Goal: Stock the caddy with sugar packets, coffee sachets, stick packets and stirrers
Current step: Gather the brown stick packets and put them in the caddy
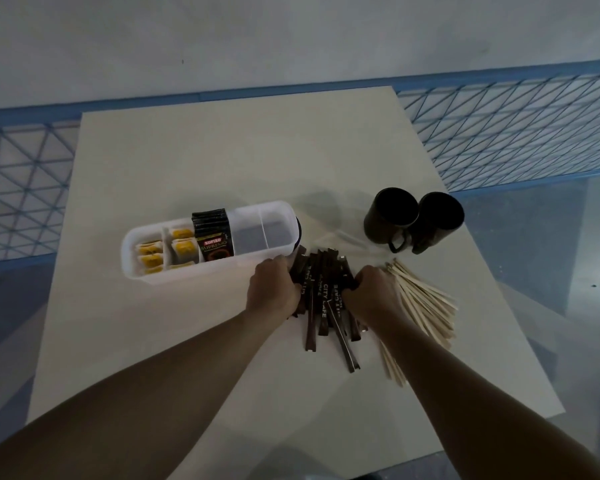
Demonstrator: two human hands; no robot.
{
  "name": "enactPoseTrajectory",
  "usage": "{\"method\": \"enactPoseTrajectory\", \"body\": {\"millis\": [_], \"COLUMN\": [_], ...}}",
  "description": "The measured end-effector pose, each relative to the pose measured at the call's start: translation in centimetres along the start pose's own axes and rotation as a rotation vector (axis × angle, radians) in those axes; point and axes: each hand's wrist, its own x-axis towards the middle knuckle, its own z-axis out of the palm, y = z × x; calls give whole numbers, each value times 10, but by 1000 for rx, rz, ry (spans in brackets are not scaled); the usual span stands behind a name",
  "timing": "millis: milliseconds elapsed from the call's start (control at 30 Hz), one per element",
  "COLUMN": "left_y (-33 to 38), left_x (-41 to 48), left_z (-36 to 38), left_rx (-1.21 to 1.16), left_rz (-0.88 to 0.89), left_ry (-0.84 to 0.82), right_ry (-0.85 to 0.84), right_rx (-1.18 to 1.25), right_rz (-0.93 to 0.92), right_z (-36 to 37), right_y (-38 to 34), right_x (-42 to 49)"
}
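Cream board tabletop [187,341] seen from above by a head-worn camera, in dim light. Near its middle lies a loose pile of brown stick packets [321,296] printed "CITY CAFE", most lying lengthwise away from the viewer. Both of the person's bare hands close in on the pile from either side. The left hand [274,289] has its fingers curled down round the pile's left edge, and the right hand [374,292] has its fingers curled round the right edge, so the packets are squeezed between them. Just behind and left of the left hand sits the caddy [208,275], a long translucent white tub split into compartments. Yellow sugar packets [182,244] stand in its left compartments. Black coffee sachets [215,244] labelled "KOPIKO" stand upright in the next one, near the middle. To the right of the right hand, partly under the wrist, a fan of pale wooden stirrers [426,303] lies flat on the table. Behind the stirrers two dark mugs [388,220] stand side by side, touching, handles towards the viewer. Blue wire mesh [516,133] runs along the far and side edges beyond the table, with a pale wall [291,36] behind it.
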Motion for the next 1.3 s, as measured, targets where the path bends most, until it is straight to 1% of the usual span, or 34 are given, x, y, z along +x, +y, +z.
{"method": "enactPoseTrajectory", "body": {"millis": [267, 367, 533, 667, 900, 1033, 1133, 1233, 1300], "left_y": [-9, -14, -18, -17, -20, -18, -20, -23, -23], "left_x": [5, 1, -7, -10, -18, -18, -18, -18, -19], "left_z": [-8, -6, -4, -6, -12, -18, -23, -27, -28], "left_rx": [72, 121, 174, 181, 205, 220, 189, 125, 104], "left_rz": [-93, -64, -22, -46, -84, -88, -108, -131, -130], "left_ry": [-187, -172, -115, -180, -263, -293, -337, -360, -381], "right_ry": [-52, -55, -2, 41, 127, 111, 105, 96, 96], "right_rx": [-18, -32, -12, -21, 123, 395, 492, 473, 386], "right_rz": [11, -9, -39, -73, -40, -19, -17, -48, -75], "right_z": [2, 2, -3, -6, -17, -26, -29, -28, -25], "right_y": [-6, -7, -9, -7, -16, -25, -28, -27, -24], "right_x": [6, 7, 11, 13, 13, 11, 12, 14, 15]}}
